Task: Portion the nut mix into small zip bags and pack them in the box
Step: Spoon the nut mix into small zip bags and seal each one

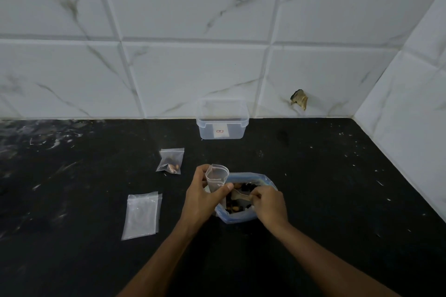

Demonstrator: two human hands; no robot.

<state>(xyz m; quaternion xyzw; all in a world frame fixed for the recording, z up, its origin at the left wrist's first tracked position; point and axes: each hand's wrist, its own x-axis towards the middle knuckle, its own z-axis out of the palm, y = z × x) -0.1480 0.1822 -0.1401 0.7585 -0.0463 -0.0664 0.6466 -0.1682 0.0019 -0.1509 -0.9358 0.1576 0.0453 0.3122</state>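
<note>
On the black speckled desk (pixel 313 176), our right hand (pixel 270 207) pinches a small clear plastic spoon (pixel 239 196) in the blue-rimmed bag of nut mix (pixel 243 218). Our left hand (pixel 202 196) holds a small clear zip bag (pixel 216 176), fingers (pixel 226 187) pinching it open; we should keep its mouth wide beside the spoon. Beyond lie spare empty bags (pixel 141 214), one filled bag (pixel 170 161), and the clear plastic box (pixel 222 119).
</note>
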